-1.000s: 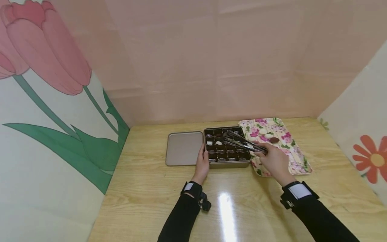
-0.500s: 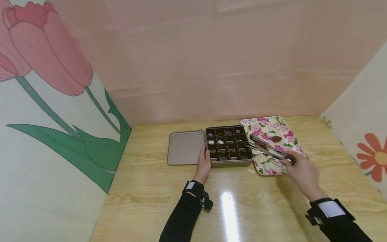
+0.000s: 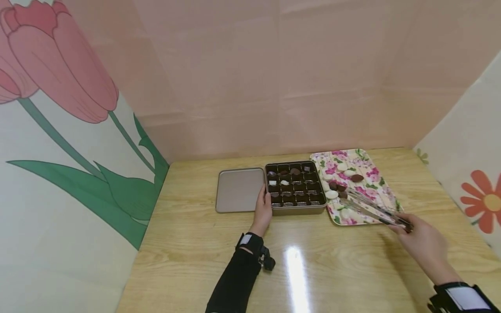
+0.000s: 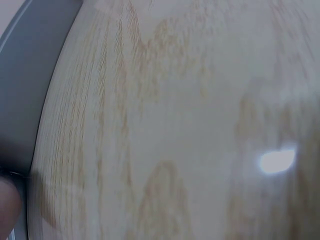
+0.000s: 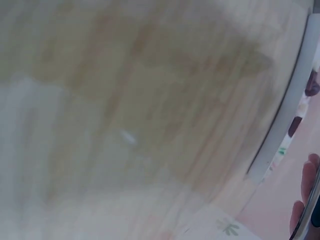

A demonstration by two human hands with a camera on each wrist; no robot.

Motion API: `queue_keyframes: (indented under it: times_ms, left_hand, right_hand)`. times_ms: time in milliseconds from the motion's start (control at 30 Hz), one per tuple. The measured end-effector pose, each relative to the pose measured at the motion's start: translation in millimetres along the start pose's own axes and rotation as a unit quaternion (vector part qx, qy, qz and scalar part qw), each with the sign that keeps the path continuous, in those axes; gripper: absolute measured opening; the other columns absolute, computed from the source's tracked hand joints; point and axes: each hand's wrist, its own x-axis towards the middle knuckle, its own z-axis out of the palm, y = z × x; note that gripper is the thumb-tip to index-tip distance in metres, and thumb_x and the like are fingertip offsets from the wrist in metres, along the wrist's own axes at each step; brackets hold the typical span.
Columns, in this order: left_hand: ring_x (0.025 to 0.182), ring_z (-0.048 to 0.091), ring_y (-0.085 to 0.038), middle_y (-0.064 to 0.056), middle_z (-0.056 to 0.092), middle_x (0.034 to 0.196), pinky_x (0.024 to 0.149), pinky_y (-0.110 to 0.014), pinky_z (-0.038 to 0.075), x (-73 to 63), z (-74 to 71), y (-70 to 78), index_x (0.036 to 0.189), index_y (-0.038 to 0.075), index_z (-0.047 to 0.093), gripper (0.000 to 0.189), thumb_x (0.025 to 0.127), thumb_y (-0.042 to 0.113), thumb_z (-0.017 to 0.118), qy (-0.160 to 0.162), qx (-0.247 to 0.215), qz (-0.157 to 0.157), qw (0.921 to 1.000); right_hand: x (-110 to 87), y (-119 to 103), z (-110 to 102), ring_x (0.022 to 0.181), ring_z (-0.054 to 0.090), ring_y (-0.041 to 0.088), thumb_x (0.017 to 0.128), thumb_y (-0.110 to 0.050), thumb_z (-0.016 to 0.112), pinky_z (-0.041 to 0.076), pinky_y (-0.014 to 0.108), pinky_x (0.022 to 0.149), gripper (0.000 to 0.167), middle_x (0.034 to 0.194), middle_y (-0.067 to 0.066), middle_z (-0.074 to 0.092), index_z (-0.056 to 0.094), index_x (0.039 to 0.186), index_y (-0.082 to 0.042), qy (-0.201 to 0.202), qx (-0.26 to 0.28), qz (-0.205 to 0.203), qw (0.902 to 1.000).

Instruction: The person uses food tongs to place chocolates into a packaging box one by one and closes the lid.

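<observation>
A metal tin box with a dark compartment insert stands at the table's middle. Several brown, white and wrapped chocolates lie in its two back rows. My left hand touches the box's left side with straight fingers, thumb near the front corner. In my right hand I hold metal tongs, gripped at the rear end. The tongs' tips hang over the flowered tray, right by a group of brown and white chocolates. A brown oval chocolate lies further back on it. Fingers show along the tongs in the right wrist view.
The box's flat metal lid lies on the wooden table, directly left of the box. The tray sits against the box's right side. A pink backdrop rises behind the table, with flower-printed panels left and right.
My right hand has carried the tongs rightward and toward me, from over the box to over the tray. A brown chocolate now shows in the back row. My left hand stays at the box.
</observation>
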Motion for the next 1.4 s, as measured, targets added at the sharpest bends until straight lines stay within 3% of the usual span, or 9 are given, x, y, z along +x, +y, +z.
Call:
queue_keyframes:
  times_ms: [433,833,1167,1400]
  left_hand:
    - [0.147,0.023,-0.03,-0.009,0.022,0.162,0.118,-0.048,0.024,-1.1,1.2,1.3,0.16,0.016,0.021,0.052,0.111,0.029,0.033,-0.002,-0.01,-0.003,0.9999]
    - [0.147,0.022,-0.026,-0.006,0.021,0.163,0.118,-0.046,0.023,1.4,0.6,-1.9,0.16,0.019,0.02,0.052,0.111,0.031,0.033,-0.006,-0.012,-0.009,0.9999]
    - [0.148,0.021,-0.025,-0.005,0.02,0.163,0.118,-0.046,0.023,1.0,1.1,-2.8,0.16,0.019,0.02,0.053,0.111,0.031,0.033,-0.008,-0.021,-0.012,0.9997]
    - [0.148,0.021,-0.025,-0.004,0.02,0.163,0.118,-0.045,0.023,2.1,0.1,-3.7,0.16,0.02,0.02,0.053,0.111,0.032,0.033,-0.009,-0.021,-0.008,0.9997]
  right_hand:
    - [-17.5,8.3,2.9,0.049,0.035,0.016,0.088,-0.034,0.077,0.022,0.031,0.043,0.046,0.055,-0.002,0.041,0.064,0.12,-0.003,-0.042,-0.007,-0.019,0.9989]
    - [-13.1,7.6,7.7,0.048,0.036,0.016,0.087,-0.024,0.078,0.022,0.031,0.043,0.04,0.055,-0.001,0.042,0.064,0.116,0.0,-0.037,-0.01,-0.02,0.999]
    - [-10.1,5.1,8.6,0.046,0.033,0.018,0.084,-0.023,0.081,0.02,0.032,0.041,0.041,0.05,-0.001,0.038,0.066,0.113,0.001,0.0,-0.028,-0.027,0.9992]
    - [-6.9,5.4,7.1,0.045,0.035,0.019,0.083,-0.025,0.082,0.021,0.032,0.041,0.042,0.05,-0.001,0.04,0.066,0.113,0.001,-0.007,-0.035,-0.018,0.9992]
